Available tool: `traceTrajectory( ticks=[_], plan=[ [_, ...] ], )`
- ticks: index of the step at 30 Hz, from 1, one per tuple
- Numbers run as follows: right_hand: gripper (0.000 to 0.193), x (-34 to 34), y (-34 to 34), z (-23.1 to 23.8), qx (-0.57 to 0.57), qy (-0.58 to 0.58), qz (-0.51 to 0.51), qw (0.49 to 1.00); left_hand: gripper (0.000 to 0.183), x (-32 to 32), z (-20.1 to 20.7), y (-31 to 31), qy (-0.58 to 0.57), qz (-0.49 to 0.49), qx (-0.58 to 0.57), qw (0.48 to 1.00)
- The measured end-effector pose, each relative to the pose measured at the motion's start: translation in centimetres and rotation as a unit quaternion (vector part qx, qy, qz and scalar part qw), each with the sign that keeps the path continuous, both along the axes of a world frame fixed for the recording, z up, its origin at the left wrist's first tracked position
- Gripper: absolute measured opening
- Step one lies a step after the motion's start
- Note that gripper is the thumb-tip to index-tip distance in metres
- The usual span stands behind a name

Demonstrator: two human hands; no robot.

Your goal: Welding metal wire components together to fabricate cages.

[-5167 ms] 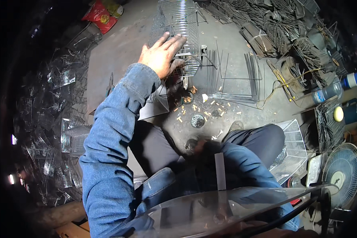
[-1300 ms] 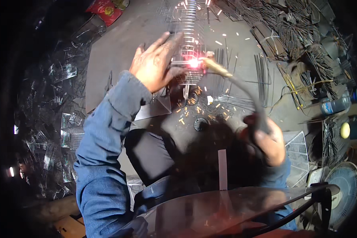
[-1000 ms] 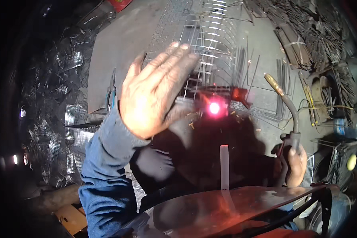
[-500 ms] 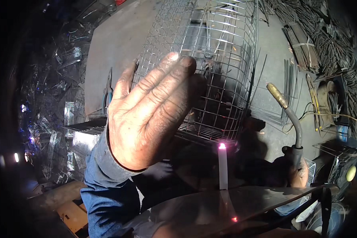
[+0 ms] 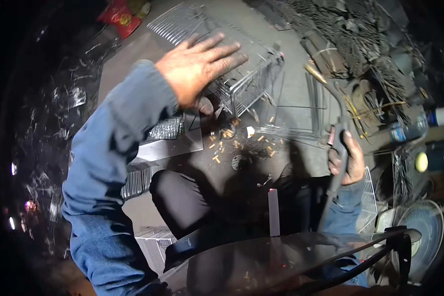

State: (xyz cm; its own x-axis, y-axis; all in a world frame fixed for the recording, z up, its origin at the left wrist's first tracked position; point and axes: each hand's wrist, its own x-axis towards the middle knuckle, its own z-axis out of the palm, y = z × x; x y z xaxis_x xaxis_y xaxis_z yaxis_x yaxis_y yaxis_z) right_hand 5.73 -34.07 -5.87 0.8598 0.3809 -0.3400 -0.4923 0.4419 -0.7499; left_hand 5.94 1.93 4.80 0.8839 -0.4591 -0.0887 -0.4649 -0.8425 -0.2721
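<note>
In the head view, the silver wire-mesh basket (image 5: 254, 85) sits beneath and right of the left hand (image 5: 192, 73), the nearer one; its fingers are spread, gripping nothing visible, contact unclear. The basket's long axis is hard to tell. The right hand (image 5: 349, 160) curls around a grey welding torch with a brass nozzle (image 5: 341, 133), nearer right. Tan stubs (image 5: 216, 159) litter the grey floor (image 5: 293, 44); dark wire bundles (image 5: 357, 47) crowd far right.

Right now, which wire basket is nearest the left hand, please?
The upper wire basket, partly beneath the left hand; others, like the right-side basket, lie farther.
</note>
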Motion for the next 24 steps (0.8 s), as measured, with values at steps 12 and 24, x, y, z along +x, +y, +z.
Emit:
traceTrajectory(
  ticks=[12, 24],
  plan=[
    [0.032, -0.9, 4.9, 0.3, -0.132, -0.141, 0.027, 0.981, 0.075, 9.2, -2.1, -7.4, -0.098, 0.080, 0.019, 0.992],
    [0.031, 1.0, 6.4, -1.2, -0.119, -0.100, -0.129, 0.979, 0.062, 11.5, -1.7, -8.2, -0.060, 0.098, 0.037, 0.993]
  ],
)
